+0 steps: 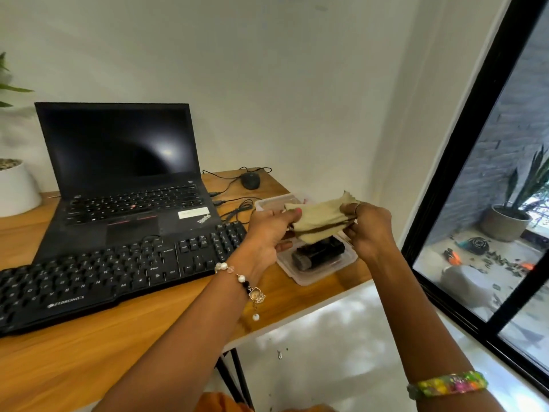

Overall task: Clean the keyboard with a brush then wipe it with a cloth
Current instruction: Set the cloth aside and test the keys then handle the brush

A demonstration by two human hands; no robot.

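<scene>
the cloth (322, 217) is held in the air above the clear tray (346, 260), stretched between both hands, probably to fold or open it before wiping. the left hand (269, 233) pinches its near-left edge with thumb on top; the right hand (370, 226) grips the opposite edge with curled fingers. the tray, on the table (148, 337) just right of the keyboard (118, 269), holds a dark object, possibly the brush; this cannot be confirmed. the keyboard lies in front of the laptop (127, 179).
</scene>
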